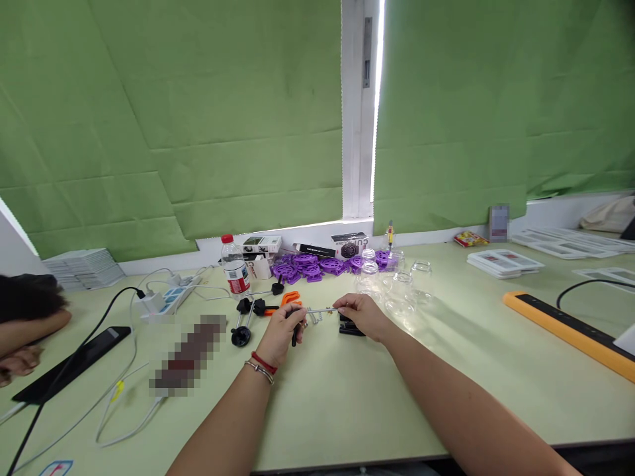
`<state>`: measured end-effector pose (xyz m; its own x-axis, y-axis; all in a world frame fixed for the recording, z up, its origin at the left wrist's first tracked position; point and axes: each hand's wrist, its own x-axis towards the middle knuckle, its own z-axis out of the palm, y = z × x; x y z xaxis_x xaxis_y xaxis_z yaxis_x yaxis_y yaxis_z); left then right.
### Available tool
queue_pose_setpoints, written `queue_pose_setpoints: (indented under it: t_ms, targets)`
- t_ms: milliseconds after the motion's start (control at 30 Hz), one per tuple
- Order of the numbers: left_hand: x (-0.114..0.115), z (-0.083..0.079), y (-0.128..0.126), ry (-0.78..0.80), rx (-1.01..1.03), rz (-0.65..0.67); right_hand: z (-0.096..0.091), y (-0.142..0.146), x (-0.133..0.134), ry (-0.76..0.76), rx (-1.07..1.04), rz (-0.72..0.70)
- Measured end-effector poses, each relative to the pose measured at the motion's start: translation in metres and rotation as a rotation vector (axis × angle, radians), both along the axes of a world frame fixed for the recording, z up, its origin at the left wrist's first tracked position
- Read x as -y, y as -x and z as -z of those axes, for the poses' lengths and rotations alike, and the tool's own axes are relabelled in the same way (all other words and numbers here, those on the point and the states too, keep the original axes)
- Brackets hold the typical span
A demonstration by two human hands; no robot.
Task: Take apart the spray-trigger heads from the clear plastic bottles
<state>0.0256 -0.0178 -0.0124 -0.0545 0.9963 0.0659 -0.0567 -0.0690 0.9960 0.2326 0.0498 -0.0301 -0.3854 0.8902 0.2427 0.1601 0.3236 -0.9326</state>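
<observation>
A thin metal rod [321, 310] lies level between my two hands. My left hand [284, 328], with a red band and a bracelet at the wrist, is closed around a black part [296, 334] at the rod's left end. At the other end, the fingertips of my right hand [363, 315] pinch the rod. Black pieces [350, 327] lie on the table just under my right hand. Small screws and springs [314, 318] are scattered between the hands. Left of my left hand are black parts with metal rods [241, 336] and orange pieces [291, 298].
Purple plastic parts [310, 268] and boxes [262, 244] line the back. Clear plastic cups [401, 291] stand right of centre, a bottle [236, 271] left. Cables and a power strip [177, 295] lie left, near another person's arm [37, 325]. An orange-edged bar [570, 334] lies right.
</observation>
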Motion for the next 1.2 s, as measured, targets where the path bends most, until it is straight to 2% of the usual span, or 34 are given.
queue_pose_setpoints:
  t_ms: [100, 167, 367, 533, 733, 967, 1200]
  targets:
    - [0.000, 0.000, 0.000, 0.006, -0.010, 0.001, 0.000, -0.001, -0.001, -0.067, 0.081, -0.001]
    - [0.000, 0.001, 0.000, 0.008, -0.013, 0.003, 0.001, -0.001, -0.002, -0.051, 0.097, 0.008]
    - [0.000, 0.002, 0.001, -0.005, -0.015, 0.013, 0.009, 0.000, -0.007, -0.024, 0.005, -0.013]
    - [0.000, 0.000, 0.000, -0.007, -0.009, 0.011, 0.002, 0.000, -0.002, -0.054, 0.037, -0.018]
    - [0.001, 0.000, 0.000, -0.009, -0.012, 0.003, -0.001, 0.000, 0.000, 0.019, 0.103, 0.029]
    - [0.002, -0.003, -0.001, -0.008, -0.005, -0.002, 0.009, -0.002, -0.008, 0.067, 0.011, 0.016]
    - [0.003, -0.004, -0.001, -0.022, -0.028, 0.006, -0.003, -0.001, 0.001, 0.030, 0.046, -0.030]
